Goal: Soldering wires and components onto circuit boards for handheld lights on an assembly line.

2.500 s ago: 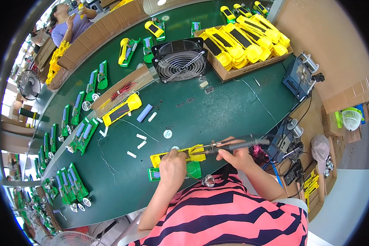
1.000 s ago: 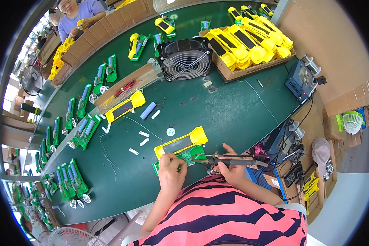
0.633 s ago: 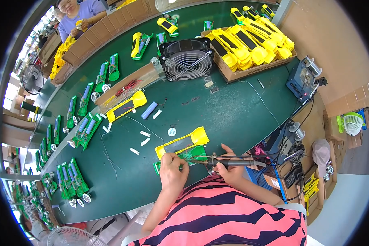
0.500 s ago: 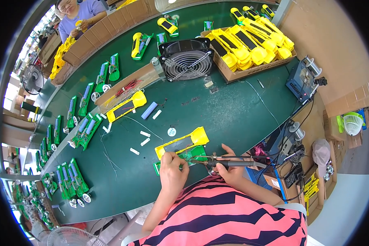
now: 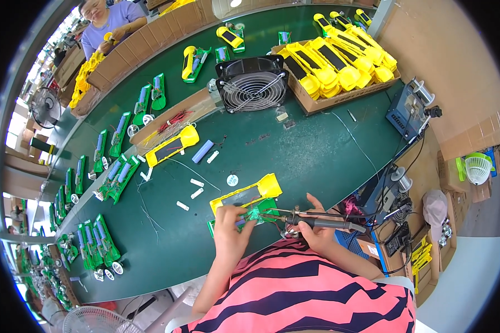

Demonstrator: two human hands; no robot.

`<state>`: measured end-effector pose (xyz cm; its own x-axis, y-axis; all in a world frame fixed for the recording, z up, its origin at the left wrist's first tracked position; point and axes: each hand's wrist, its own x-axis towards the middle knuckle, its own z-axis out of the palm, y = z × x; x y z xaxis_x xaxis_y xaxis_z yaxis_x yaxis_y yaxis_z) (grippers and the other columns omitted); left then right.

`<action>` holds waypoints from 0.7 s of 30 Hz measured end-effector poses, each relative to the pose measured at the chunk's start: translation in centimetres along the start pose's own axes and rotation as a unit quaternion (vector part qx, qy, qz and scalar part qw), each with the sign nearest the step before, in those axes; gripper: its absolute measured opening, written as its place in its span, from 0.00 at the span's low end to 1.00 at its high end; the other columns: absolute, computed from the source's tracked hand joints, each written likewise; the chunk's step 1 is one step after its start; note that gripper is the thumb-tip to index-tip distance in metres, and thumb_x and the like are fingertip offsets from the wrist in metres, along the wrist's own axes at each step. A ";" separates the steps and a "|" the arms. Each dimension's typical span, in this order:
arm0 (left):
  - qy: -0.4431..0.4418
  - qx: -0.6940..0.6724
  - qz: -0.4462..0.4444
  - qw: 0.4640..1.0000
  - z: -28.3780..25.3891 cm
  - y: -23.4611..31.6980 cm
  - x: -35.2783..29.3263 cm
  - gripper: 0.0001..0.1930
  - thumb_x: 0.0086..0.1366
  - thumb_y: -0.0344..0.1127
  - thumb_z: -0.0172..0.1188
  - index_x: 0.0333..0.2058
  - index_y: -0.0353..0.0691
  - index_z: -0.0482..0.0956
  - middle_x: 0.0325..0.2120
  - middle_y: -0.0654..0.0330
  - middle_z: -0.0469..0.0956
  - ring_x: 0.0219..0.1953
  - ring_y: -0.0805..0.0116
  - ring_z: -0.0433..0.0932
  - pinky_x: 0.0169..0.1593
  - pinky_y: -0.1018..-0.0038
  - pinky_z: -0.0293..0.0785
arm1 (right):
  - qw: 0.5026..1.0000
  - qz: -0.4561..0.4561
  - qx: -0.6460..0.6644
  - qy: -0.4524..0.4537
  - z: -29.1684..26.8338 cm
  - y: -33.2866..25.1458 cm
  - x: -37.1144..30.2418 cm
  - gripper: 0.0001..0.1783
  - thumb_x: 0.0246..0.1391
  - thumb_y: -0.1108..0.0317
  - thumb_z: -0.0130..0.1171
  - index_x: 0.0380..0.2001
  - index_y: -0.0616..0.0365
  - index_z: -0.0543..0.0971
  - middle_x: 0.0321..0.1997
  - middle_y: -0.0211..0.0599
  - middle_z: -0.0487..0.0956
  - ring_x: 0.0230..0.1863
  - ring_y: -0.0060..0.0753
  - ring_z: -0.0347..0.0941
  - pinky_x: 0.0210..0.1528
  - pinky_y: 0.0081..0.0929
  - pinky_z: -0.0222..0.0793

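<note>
My right hand (image 5: 316, 233) is closed round a soldering iron (image 5: 330, 223) with a dark handle and a thin metal rod alongside. Its tip points left, at a small bright green circuit board (image 5: 254, 213). Thumb and finger of my left hand (image 5: 231, 228) pinch that board at its left side. Beneath lies a green lamp housing (image 5: 270, 206), partly hidden by my hands. Just beyond it, thin wires lead into a yellow lamp shell (image 5: 269, 186) with a dark panel. Whether the tip touches the board is too small to tell.
A black fan (image 5: 253, 89) stands beyond, beside a carton (image 5: 339, 95) of yellow shells. Soldering stations (image 5: 403, 114) with solder reels and cables line the right side. Several green housings (image 5: 99, 241) with blue cells stand left. A blue cell (image 5: 203, 151) and white strips lie mid-table.
My left fingers have shifted and spread a little, and the small green board now shows between them and the tip. The soldering iron's handle has tilted slightly. The yellow shell has moved slightly.
</note>
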<state>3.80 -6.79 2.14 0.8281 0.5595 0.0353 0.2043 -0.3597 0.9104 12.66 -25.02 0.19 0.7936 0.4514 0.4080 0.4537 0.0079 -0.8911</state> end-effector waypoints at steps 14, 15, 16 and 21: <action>0.093 0.260 0.386 0.880 -1.5 -3.7 -3.5 0.16 0.43 0.26 0.58 0.35 0.43 0.78 0.33 0.60 0.70 0.37 0.65 0.70 0.40 0.69 0.69 | 0.999 0.023 -0.002 -0.037 0.0 -0.3 0.2 0.09 0.40 0.76 0.58 0.30 0.60 0.76 0.20 0.31 0.75 0.23 0.21 0.73 0.58 0.47 0.51; 0.083 0.204 0.370 0.903 -0.9 -4.0 -3.0 0.15 0.42 0.25 0.58 0.34 0.41 0.78 0.31 0.60 0.70 0.35 0.66 0.71 0.38 0.71 0.68 | 0.999 0.016 -0.009 -0.032 0.1 -0.4 0.4 0.09 0.40 0.76 0.58 0.30 0.60 0.76 0.19 0.31 0.75 0.23 0.21 0.73 0.58 0.47 0.52; 0.072 0.147 0.353 0.921 -0.5 -3.9 -2.6 0.14 0.42 0.25 0.58 0.32 0.39 0.77 0.30 0.60 0.70 0.32 0.66 0.72 0.35 0.73 0.68 | 0.999 0.010 -0.017 -0.027 0.1 -0.5 0.4 0.09 0.40 0.76 0.58 0.30 0.60 0.76 0.19 0.31 0.75 0.23 0.22 0.73 0.58 0.47 0.52; 0.014 0.195 0.316 0.929 -0.4 -2.6 -1.9 0.14 0.42 0.24 0.58 0.32 0.37 0.76 0.25 0.61 0.68 0.28 0.66 0.71 0.32 0.72 0.66 | 0.999 -0.012 -0.030 -0.027 -0.4 -0.8 0.7 0.08 0.40 0.75 0.58 0.29 0.61 0.76 0.16 0.29 0.75 0.22 0.22 0.72 0.57 0.48 0.52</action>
<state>1.51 -6.58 -0.07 0.8341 0.1630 0.5269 -0.1393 -0.8621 0.4871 13.01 -25.12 1.27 0.7599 0.5000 0.4153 0.4964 -0.0338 -0.8675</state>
